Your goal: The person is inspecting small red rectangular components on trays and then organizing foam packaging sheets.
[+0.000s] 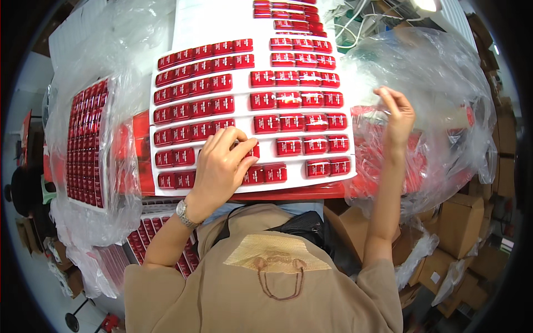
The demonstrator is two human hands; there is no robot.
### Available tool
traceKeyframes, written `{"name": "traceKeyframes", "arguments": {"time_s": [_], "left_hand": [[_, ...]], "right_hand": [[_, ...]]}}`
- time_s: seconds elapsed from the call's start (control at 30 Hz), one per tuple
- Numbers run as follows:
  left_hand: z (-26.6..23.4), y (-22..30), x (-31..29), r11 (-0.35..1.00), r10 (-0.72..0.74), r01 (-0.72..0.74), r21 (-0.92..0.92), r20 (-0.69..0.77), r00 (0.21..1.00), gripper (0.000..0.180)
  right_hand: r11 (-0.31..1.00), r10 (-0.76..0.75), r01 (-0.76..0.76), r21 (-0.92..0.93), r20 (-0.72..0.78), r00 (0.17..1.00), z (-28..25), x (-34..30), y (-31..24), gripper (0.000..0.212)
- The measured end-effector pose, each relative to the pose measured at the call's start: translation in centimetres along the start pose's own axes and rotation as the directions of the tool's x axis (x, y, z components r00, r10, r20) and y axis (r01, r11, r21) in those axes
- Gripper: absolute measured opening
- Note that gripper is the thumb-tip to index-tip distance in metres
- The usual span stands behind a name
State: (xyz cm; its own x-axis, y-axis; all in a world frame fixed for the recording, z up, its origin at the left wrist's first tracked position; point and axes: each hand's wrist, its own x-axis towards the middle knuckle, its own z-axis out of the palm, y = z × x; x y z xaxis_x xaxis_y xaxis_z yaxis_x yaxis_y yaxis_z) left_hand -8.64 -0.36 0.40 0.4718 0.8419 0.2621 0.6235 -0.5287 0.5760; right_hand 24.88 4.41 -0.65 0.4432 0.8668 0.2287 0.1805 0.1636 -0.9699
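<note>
The left hand (221,161) bends over the rows, thumb and forefinger set on either side of a red box (255,151); whether they squeeze it I cannot tell. That box sits near the close edge of a white board (244,114). Just below the grip, more red boxes (275,172) stand in the nearest row; others lie to its left, to its right past a white gap, and in rows beyond it. A watch (185,213) circles the wrist behind the grip. Well to the right, the right hand (398,114) is raised over clear plastic (438,72), its fingers bent; I cannot tell if anything is between them. Well left of the grip, a filled board (88,141) lies under plastic. Farther out, lower right, are cartons (459,225).
</note>
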Motion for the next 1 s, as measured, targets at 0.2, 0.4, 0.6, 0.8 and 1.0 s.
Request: {"name": "traceKeyframes", "arguments": {"time_s": [0.2, 0.4, 0.6, 0.8, 1.0], "left_hand": [[0.7, 2.0, 1.0, 0.838, -0.255, 0.117, -0.532, -0.192, 0.948, 0.028], [1.5, 1.3, 0.7, 0.916, -0.198, 0.026, -0.401, -0.394, 0.897, 0.021], [0.9, 0.5, -0.6, 0.983, -0.025, -0.051, -0.176, -0.406, 0.913, 0.02], [0.3, -0.1, -1.8, 0.985, -0.067, 0.01, -0.172, -0.325, 0.943, 0.014], [-0.8, -0.1, -1.6, 0.995, 0.013, -0.04, -0.094, -0.276, 0.961, 0.017]], "right_hand": [[0.975, -0.219, 0.219, 0.032, 0.266, 0.939, 10.8, -8.1, -5.8, 0.009], [0.811, -0.517, 0.577, -0.099, 0.339, 0.786, 14.2, -10.6, -6.1, 0.012], [1.0, 0.017, -0.013, -0.024, 0.177, 0.984, 11.9, -7.7, -4.8, 0.016], [1.0, 0.006, 0.01, -0.028, 0.534, 0.846, 9.1, -6.8, -2.8, 0.019], [0.491, -0.418, 0.698, -0.52, 0.562, 0.713, 9.7, -8.2, -4.8, 0.029]]}}
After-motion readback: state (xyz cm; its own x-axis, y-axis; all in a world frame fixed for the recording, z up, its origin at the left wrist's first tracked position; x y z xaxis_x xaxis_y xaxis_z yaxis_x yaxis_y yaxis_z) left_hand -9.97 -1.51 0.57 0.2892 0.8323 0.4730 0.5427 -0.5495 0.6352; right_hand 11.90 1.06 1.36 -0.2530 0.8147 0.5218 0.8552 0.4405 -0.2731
